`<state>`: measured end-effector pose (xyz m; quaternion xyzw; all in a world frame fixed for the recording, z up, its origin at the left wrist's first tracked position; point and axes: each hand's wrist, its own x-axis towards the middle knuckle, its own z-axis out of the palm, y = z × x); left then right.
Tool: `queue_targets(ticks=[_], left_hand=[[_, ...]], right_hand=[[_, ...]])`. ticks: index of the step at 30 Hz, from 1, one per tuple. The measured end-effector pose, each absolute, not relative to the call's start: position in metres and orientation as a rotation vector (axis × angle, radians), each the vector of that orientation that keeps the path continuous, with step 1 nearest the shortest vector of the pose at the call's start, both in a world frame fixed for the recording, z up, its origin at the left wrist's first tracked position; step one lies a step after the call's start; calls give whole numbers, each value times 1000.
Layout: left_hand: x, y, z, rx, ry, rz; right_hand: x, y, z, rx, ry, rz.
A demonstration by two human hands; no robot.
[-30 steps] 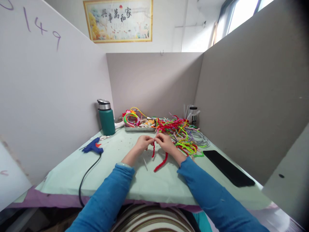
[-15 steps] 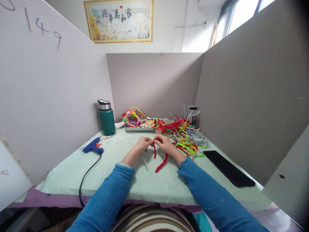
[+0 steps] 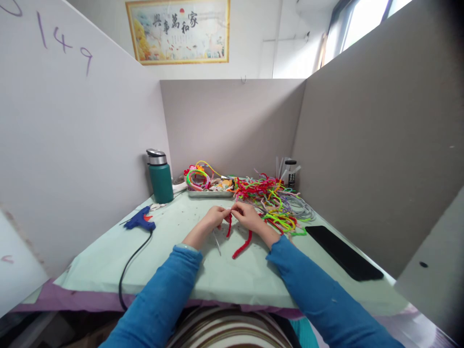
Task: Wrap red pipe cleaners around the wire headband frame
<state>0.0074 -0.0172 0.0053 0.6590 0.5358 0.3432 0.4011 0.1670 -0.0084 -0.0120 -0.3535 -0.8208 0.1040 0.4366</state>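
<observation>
Over the middle of the table my left hand and my right hand meet at their fingertips, both pinching a red pipe cleaner. One short end of it hangs down between them; the pinched part is hidden by the fingers. Another red fuzzy length curves out from beneath my right hand onto the table, and I cannot tell whether it joins the held piece. A thin pale stick or wire slants down under my left hand.
A heap of colourful pipe cleaners lies behind my right hand. Beside it are a metal tray of small parts and a green bottle. A blue glue gun with its cord lies left, a black phone-like slab right. Partitions enclose the table.
The hanging end of the red pipe cleaner has swung slightly left. The pale stick under my left hand has shifted a little. Both hands stay nearly in place.
</observation>
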Motion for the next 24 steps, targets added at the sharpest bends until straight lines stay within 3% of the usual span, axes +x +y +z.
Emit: queue_targets(ticks=[24], left_hand=[[3, -14, 1, 1748, 1251, 866]], right_hand=[[167, -7, -12, -842, -2055, 281]])
